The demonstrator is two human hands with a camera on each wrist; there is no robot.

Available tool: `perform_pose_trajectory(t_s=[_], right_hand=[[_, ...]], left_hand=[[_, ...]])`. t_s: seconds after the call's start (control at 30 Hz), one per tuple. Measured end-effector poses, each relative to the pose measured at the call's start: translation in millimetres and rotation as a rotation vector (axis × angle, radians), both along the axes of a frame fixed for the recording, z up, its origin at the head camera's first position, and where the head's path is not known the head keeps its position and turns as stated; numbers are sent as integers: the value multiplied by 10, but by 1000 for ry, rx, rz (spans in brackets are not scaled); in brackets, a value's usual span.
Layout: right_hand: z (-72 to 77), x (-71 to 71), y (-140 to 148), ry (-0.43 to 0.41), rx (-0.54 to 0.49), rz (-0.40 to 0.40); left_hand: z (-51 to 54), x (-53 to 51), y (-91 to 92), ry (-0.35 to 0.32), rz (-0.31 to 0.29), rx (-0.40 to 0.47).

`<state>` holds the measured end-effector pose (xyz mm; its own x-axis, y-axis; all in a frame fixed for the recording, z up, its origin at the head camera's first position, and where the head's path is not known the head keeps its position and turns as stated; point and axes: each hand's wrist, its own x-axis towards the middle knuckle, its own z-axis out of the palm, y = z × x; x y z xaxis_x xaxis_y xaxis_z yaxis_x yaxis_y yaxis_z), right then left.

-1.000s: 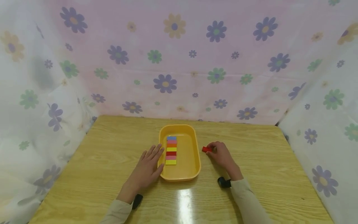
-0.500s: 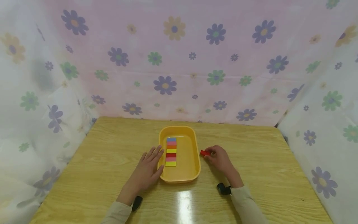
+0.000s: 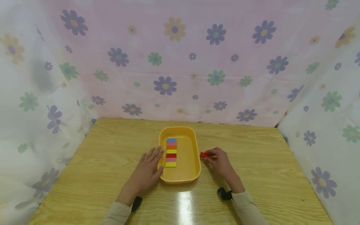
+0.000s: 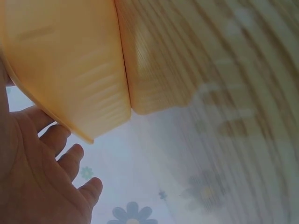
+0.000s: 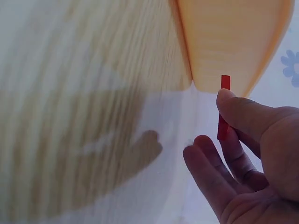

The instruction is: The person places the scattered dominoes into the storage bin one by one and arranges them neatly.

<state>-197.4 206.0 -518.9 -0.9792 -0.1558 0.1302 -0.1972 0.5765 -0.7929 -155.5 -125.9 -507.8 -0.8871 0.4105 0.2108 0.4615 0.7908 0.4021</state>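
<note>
A yellow plastic tray (image 3: 187,178) stands mid-table, with a column of coloured blocks (image 3: 171,151) lying along its left side. Blue, pink, orange, yellow and red ones lie side by side there. My left hand (image 3: 146,170) rests on the tray's left rim with its fingers extended; in the left wrist view that hand (image 4: 44,163) touches the rim from outside. Just off the tray's right wall, my right hand (image 3: 222,162) pinches a thin red block (image 3: 204,155). In the right wrist view the red block (image 5: 224,84) is held upright between thumb and fingers, above the table.
The wooden table (image 3: 112,137) reaches back to a flowered cloth (image 3: 174,62), and more such cloth hangs at both sides. Light glares off the table (image 3: 185,206) in front of the tray. Black wrist cameras (image 3: 224,193) sit at the cuffs.
My right hand has shifted slightly left and toward me with the red block, bringing it closer to the tray's right wall. My left hand stays on the rim.
</note>
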Motion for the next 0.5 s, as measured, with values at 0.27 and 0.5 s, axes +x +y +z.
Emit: perform_pose_trajectory(t_s=[0.27, 0.5], right_hand=[[-13, 86, -24, 5, -85, -65], [-24, 207, -35, -91, -282, -145]], left_hand=[[-1, -12, -2, 5, -5, -7], [11, 2, 3, -10, -2, -2]])
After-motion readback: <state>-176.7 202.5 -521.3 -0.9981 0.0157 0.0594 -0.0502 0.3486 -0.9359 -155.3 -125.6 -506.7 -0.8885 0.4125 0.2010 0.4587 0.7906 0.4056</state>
